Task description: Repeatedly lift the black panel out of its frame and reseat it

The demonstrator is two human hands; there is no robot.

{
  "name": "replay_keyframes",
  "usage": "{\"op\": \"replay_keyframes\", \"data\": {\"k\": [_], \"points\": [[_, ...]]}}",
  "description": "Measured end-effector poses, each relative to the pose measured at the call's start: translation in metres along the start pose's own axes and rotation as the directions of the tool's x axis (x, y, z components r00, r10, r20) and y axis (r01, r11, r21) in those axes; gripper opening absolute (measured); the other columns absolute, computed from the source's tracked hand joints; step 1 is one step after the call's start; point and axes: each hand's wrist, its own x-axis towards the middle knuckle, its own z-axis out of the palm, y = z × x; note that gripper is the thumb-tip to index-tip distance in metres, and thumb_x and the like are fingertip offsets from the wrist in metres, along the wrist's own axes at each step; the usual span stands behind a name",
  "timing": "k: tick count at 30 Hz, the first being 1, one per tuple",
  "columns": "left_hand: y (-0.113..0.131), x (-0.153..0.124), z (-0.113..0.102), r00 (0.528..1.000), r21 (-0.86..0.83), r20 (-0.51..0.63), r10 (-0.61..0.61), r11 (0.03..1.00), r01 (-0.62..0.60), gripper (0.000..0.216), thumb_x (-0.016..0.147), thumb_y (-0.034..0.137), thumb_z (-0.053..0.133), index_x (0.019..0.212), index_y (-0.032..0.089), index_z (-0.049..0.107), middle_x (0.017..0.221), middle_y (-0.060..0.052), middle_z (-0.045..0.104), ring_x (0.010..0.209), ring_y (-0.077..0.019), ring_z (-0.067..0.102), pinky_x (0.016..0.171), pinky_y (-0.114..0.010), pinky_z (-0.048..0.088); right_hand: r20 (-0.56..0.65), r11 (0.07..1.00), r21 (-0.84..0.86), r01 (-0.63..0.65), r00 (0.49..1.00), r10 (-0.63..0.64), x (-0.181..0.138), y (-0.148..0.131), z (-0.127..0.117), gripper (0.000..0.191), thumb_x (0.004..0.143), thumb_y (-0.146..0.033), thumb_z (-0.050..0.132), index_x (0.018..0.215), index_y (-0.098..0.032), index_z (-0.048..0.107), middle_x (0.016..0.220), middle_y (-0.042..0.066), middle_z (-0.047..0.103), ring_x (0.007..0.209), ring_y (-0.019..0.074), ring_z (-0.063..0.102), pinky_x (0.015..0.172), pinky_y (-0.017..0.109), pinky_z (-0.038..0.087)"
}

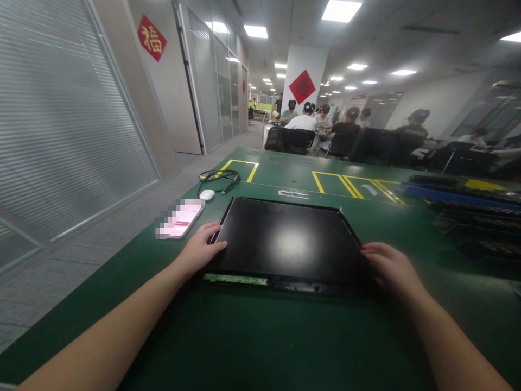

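Note:
A black flat display panel [285,239] lies face up in front of me, a ceiling light mirrored on its screen. Along its near edge runs a strip of green circuit board [236,279]. My left hand [203,247] grips the panel's left edge, thumb on the top face and fingers along the side. At the right edge, my right hand [388,263] holds the side with its fingertips; its thumb is partly hidden. Left of the panel, near my left hand, a phone [183,220] with a lit screen rests on the table.
The green table [285,336] carries yellow tape marks [244,161]. A coiled black cable [222,176] and a white round object [207,194] lie at back left. Small silvery pieces [293,193] lie behind the panel. Dark stacked parts [468,217] are at right. Several people sit beyond.

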Motion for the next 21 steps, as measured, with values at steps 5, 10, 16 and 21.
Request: {"op": "replay_keyframes", "data": {"k": [5,10,16,21], "points": [[-0.007,0.002,0.001,1.0,0.032,0.013,0.025,0.999,-0.026,0.049,0.062,0.037,0.078,0.106,0.016,0.075,0.144,-0.017,0.053,0.138,-0.0391,0.044,0.119,-0.046,0.027,-0.012,1.0,-0.005,-0.013,1.0,0.013,0.0,-0.003,0.001,0.031,0.061,-0.031,0.063,0.089,-0.019,0.071,0.093,0.01,0.075,0.075,0.0232,0.067,0.063,0.034,0.05],[-0.015,0.005,0.001,0.999,0.103,0.01,0.049,0.993,-0.049,0.05,0.064,0.039,0.074,0.11,0.018,0.073,0.147,-0.014,0.049,0.141,-0.0383,0.04,0.12,-0.047,0.027,-0.016,1.0,0.024,0.0,1.0,0.0,-0.002,-0.002,0.002,0.029,0.061,-0.031,0.065,0.086,-0.019,0.071,0.09,0.009,0.075,0.074,0.0223,0.067,0.063,0.033,0.05],[-0.019,0.008,0.001,0.995,0.285,0.07,0.074,0.954,-0.091,0.052,0.07,0.039,0.066,0.116,0.016,0.068,0.151,-0.016,0.044,0.142,-0.0383,0.039,0.12,-0.051,0.027,-0.013,0.999,-0.054,0.001,1.0,-0.001,-0.003,-0.003,0.001,0.028,0.063,-0.032,0.063,0.086,-0.019,0.071,0.089,0.009,0.076,0.07,0.0214,0.067,0.061,0.032,0.05],[-0.01,0.002,0.002,0.989,0.322,0.105,0.102,0.938,-0.131,0.061,0.074,0.038,0.065,0.13,0.015,0.058,0.158,-0.02,0.03,0.147,-0.0406,0.03,0.119,-0.054,0.027,-0.043,0.975,-0.22,0.009,0.999,-0.019,-0.004,-0.008,0.003,0.029,0.065,-0.04,0.063,0.085,-0.021,0.072,0.082,0.008,0.076,0.07,0.0235,0.067,0.063,0.034,0.049]]}}
